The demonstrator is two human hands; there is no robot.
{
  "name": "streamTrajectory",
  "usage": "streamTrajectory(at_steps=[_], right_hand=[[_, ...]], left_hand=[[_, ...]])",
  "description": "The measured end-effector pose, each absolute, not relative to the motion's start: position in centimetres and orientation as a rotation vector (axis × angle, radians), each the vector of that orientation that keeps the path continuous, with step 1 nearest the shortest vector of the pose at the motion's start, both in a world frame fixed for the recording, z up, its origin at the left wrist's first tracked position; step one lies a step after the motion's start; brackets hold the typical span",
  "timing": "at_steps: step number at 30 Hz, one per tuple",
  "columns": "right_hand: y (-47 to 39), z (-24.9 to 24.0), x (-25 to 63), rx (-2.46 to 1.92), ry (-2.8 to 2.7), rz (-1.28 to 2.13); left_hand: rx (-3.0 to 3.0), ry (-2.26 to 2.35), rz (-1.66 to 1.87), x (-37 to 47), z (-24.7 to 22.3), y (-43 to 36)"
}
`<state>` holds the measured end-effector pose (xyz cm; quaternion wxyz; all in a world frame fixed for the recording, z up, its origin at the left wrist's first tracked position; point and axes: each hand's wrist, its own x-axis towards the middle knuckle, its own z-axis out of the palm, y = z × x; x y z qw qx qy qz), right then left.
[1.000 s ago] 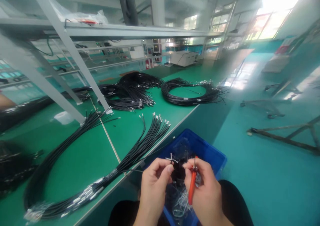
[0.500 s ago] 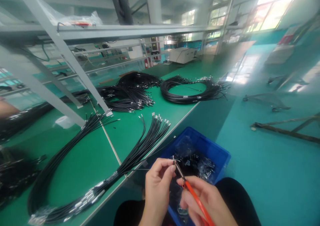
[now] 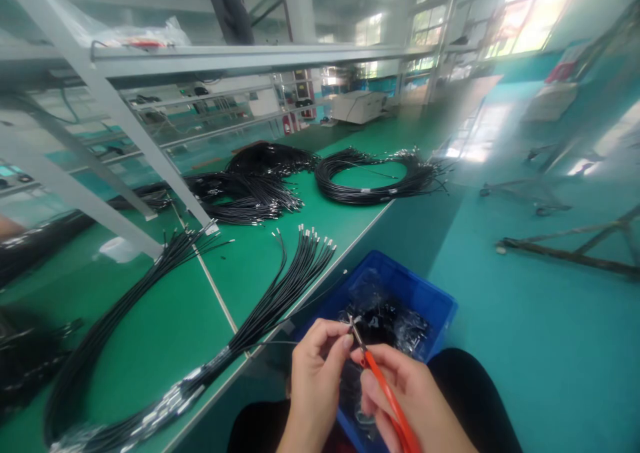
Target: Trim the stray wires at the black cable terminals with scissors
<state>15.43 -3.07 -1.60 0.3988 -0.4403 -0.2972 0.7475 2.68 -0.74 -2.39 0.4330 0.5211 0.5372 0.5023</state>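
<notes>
My left hand (image 3: 320,366) is closed in a pinch on the end of a black cable (image 3: 280,341), which runs back to the bundle on the table. In my right hand (image 3: 400,386) are slim pliers with orange handles (image 3: 387,387). Their narrow metal jaws (image 3: 356,331) meet the cable end just beyond my left fingertips. Whether the jaws are fully closed is too small to tell. Both hands are above a blue crate (image 3: 430,289) that holds clear plastic bags and black pieces.
On the green table (image 3: 135,326) lies a long bundle of black cables (image 3: 280,293) with pale tips. Farther back are a coiled bundle (image 3: 367,196) and more cables (image 3: 250,203). A grey shelf frame (image 3: 150,149) rises at left. A wheeled metal stand (image 3: 565,256) is on the floor at right.
The view has shifted slightly, so the table and crate appear a little farther left. The plier jaws still meet the cable end, and their spread at the tip looks narrower.
</notes>
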Motion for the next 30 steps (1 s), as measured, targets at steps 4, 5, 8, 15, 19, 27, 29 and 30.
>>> streamTrajectory(at_steps=[4, 5, 8, 15, 19, 27, 29, 30], right_hand=[[-3.3, -2.0, 16.1, -1.092, -0.754, 1.905], [-3.4, -2.0, 16.3, -1.082, -0.751, 1.904], [-3.7, -2.1, 16.7, -1.056, -0.738, 1.954], [-3.6, -2.0, 16.8, -1.005, -0.772, 2.029], [-3.2, -2.0, 16.9, -1.032, -0.813, 1.996], [-3.4, -2.4, 16.6, -1.139, -0.871, 1.882], [-3.7, -2.3, 16.6, -1.155, -0.880, 1.826], [-3.7, -2.2, 16.7, -1.140, -0.879, 1.827]], left_hand=[[1.270, 1.364, 1.264, 2.8, -2.3, -0.7], [1.265, 1.377, 1.270, 2.9, -2.3, -0.7], [1.266, 1.392, 1.281, 3.0, -2.4, -0.7], [1.371, 1.398, 1.255, 3.4, -2.3, -0.9], [1.432, 1.398, 1.244, 3.4, -2.1, -1.1], [1.528, 1.468, 1.247, 3.7, -2.5, -0.9], [1.554, 1.475, 1.271, 3.8, -2.6, -0.9], [1.570, 1.475, 1.276, 3.8, -2.7, -0.9]])
